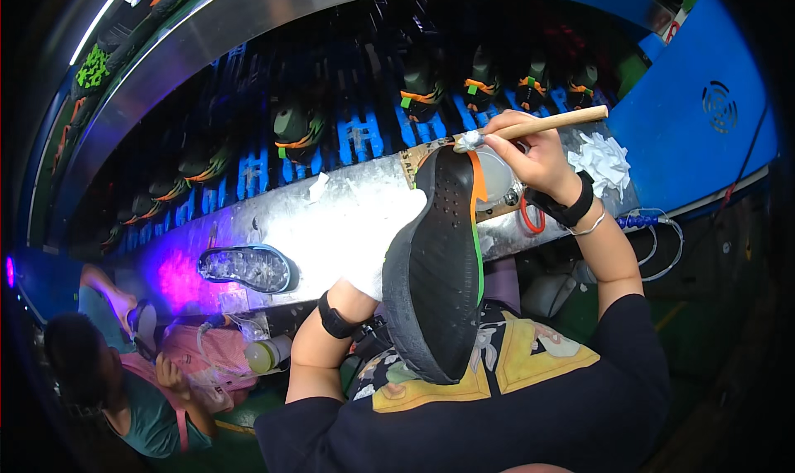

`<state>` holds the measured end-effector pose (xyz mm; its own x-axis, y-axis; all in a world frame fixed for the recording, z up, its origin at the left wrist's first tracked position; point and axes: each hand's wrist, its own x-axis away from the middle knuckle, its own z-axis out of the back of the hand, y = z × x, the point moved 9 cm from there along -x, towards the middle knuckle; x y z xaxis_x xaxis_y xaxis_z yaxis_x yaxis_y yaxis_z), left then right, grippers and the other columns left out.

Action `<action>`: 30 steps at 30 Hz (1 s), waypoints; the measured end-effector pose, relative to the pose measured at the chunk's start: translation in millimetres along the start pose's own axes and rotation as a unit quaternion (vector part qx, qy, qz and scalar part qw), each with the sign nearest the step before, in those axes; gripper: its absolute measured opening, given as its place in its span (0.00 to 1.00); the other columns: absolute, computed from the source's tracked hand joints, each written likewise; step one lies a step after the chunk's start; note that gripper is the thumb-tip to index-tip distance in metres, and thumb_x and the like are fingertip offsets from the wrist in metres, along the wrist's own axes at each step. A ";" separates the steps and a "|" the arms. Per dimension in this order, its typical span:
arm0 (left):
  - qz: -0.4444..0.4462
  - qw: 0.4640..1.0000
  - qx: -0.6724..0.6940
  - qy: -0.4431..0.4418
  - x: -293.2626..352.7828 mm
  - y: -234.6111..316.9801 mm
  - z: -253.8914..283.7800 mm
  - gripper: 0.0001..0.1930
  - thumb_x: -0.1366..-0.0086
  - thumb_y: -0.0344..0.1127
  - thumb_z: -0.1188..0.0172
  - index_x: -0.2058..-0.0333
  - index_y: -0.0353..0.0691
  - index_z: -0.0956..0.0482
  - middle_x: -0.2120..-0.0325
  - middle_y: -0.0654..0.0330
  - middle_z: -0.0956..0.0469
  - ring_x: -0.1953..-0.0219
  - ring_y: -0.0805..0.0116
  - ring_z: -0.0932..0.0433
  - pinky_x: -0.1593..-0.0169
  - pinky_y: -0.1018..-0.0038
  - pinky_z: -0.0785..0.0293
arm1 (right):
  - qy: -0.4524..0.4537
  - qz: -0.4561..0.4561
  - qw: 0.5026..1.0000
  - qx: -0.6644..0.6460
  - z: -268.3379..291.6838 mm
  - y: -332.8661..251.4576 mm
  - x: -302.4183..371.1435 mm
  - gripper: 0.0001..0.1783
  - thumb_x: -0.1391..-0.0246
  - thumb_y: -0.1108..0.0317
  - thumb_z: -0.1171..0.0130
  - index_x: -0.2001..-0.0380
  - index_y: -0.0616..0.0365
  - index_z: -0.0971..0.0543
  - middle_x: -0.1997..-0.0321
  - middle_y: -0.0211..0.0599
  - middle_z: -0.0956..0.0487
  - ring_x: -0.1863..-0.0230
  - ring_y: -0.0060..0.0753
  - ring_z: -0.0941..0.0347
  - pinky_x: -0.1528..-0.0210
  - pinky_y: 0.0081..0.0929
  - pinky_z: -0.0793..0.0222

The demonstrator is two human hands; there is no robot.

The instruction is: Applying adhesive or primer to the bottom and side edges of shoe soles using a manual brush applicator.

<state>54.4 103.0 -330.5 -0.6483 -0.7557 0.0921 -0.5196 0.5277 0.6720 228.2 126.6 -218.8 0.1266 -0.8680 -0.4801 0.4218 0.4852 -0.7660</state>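
A large black shoe sole [439, 274] is held up over the bench's near edge, with an orange and green strip along its right side. My left hand [381, 253], in a white glove washed out by glare, grips it by its left edge; most of the fingers are lost in the brightness. My bare right hand [534, 154] is closed around the wooden handle of a brush [567, 123]. The whitish brush tip is at the sole's far end. Partly hidden behind the sole and my right hand is a whitish round container [495, 175].
A blue-grey sole [247, 268] lies on the metal bench [286, 216]. Crumpled white paper [602, 166] and a red ring [532, 214] are on the right. Beyond, several dark shoes [298, 129] stand on blue racks. A co-worker [124, 365] sits at lower left, holding a sole.
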 end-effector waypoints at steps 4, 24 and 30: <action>0.004 1.000 -0.027 0.004 -0.7 -5.3 -1.4 0.16 0.41 0.37 0.51 0.57 0.33 0.32 0.61 0.53 0.28 0.62 0.68 0.27 0.62 0.75 0.28 | -0.016 0.063 0.998 0.024 -5.9 -10.7 -3.3 0.04 0.55 0.77 0.46 0.73 0.64 0.26 0.76 0.32 0.28 0.77 0.17 0.35 0.75 0.12 0.42; 0.010 0.995 -0.073 0.063 -5.3 32.0 -29.2 0.12 0.43 0.35 0.47 0.64 0.34 0.26 0.70 0.59 0.24 0.70 0.75 0.25 0.68 0.81 0.28 | -0.040 -0.069 0.997 -0.013 -2.9 -10.1 16.6 0.03 0.56 0.75 0.46 0.75 0.63 0.27 0.80 0.27 0.31 0.80 0.14 0.40 0.79 0.12 0.47; 0.040 0.999 -0.005 0.031 -5.8 26.1 -33.9 0.15 0.43 0.38 0.46 0.59 0.36 0.28 0.67 0.59 0.25 0.67 0.74 0.26 0.63 0.80 0.30 | 0.039 -0.067 0.996 -0.034 8.6 -14.5 7.1 0.02 0.55 0.76 0.46 0.76 0.64 0.27 0.79 0.26 0.31 0.80 0.12 0.40 0.80 0.10 0.47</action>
<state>63.5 108.0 -288.6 -0.6520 -0.7338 0.1909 -0.4620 0.5842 0.6673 230.7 112.6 -207.4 0.0015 -0.9158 -0.4016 0.3675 0.3740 -0.8515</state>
